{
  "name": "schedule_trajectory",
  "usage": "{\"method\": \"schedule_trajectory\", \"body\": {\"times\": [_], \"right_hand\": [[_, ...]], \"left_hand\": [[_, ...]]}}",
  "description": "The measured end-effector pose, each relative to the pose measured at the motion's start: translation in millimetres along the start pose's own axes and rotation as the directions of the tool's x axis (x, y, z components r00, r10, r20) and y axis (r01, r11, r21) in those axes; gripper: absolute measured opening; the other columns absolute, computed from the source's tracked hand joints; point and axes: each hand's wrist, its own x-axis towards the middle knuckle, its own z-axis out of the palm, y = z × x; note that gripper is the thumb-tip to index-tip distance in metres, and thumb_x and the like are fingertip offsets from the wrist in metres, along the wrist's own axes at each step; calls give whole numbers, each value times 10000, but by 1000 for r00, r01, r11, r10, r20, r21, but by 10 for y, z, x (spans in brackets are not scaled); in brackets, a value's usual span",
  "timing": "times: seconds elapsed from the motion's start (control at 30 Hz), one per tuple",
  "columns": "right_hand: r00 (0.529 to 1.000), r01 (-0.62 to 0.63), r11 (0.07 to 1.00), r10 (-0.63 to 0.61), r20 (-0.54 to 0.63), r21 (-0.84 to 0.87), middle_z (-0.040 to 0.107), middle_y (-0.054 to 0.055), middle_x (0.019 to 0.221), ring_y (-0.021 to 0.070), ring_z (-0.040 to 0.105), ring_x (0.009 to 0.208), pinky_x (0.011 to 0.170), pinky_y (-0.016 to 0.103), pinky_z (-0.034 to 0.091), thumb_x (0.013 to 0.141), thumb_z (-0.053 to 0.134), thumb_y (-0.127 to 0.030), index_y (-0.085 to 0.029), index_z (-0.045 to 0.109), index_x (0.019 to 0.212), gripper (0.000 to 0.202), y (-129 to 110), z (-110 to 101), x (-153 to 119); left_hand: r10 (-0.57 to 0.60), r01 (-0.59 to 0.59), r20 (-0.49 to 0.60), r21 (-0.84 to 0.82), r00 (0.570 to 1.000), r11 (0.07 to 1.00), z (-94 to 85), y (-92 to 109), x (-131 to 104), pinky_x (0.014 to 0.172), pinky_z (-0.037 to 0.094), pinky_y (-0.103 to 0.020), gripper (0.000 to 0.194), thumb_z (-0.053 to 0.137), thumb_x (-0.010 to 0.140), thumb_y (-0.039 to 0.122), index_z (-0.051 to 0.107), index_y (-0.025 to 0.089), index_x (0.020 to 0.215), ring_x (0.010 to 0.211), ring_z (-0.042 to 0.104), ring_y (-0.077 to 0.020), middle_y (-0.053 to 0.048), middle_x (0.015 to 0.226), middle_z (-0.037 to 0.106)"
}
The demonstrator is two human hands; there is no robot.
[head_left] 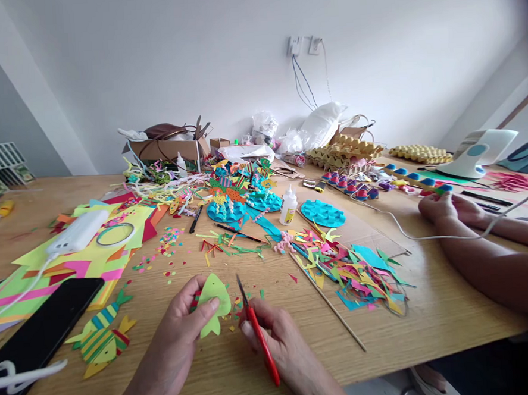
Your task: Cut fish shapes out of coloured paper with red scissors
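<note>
My left hand (188, 312) pinches a light green paper fish (217, 301) between thumb and fingers, its tail pointing down. Bits of red and green striped paper show behind it. My right hand (272, 334) grips red-handled scissors (260, 341), their dark blades pointing up and away, a little to the right of the fish and not touching it. Small paper scraps (233, 318) lie on the table between my hands. Striped paper fish (100, 344) in green, yellow and blue rest at the left, beside a black phone (44, 336).
Paper sheets with a white power bank (79, 232) lie left. Ahead are a glue bottle (288, 206), blue carton shapes (323, 213) and a scrap pile (358, 275). A wooden stick (336, 312) lies right of my hands. Another person's hands (446, 210) hold a painted carton piece.
</note>
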Motion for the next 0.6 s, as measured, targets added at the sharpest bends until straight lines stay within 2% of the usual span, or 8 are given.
{"method": "schedule_trajectory", "body": {"times": [0.1, 0.2, 0.3, 0.47, 0.6], "right_hand": [[995, 24, 999, -20, -99, 35, 520, -26, 675, 122, 468, 637, 597, 219, 377, 712, 618, -262, -173, 499, 731, 150, -54, -79, 83], [987, 79, 994, -67, -143, 76, 571, -2, 769, 140, 532, 711, 662, 245, 421, 686, 628, -175, -180, 508, 791, 159, -126, -154, 191], [991, 102, 994, -100, -85, 25, 580, 0, 795, 140, 547, 724, 643, 241, 426, 695, 608, -135, -182, 514, 820, 164, -239, -221, 270], [984, 175, 961, -175, 21, -214, 571, -10, 732, 118, 504, 640, 564, 213, 379, 722, 571, -117, -181, 537, 803, 109, -473, -316, 305], [978, 208, 907, -198, 67, -366, 534, -27, 662, 106, 457, 577, 508, 201, 319, 708, 564, -125, -188, 503, 739, 94, -561, -330, 315]], "left_hand": [[29, -42, 78, 174, 997, 984, -10, 24, 15, 534, 366, -201, 80, 632, 669, 241, 618, 198, 735, 579, 454, -123, 33, 607, 540], [73, -121, 146, 355, 987, 927, -24, 25, 52, 466, 318, -196, 43, 634, 632, 210, 599, 195, 614, 505, 402, -115, 46, 526, 481], [120, -203, 197, 486, 973, 850, -33, 26, 92, 465, 315, -202, 62, 606, 637, 176, 586, 205, 586, 496, 420, -125, 52, 505, 470], [163, -282, 241, 627, 957, 727, -64, 43, 146, 509, 333, -225, 96, 575, 641, 146, 580, 219, 578, 531, 459, -155, 43, 534, 511], [157, -269, 244, 545, 957, 794, -63, 70, 183, 606, 388, -253, 120, 604, 591, 129, 599, 241, 548, 586, 500, -195, 33, 523, 534]]}}
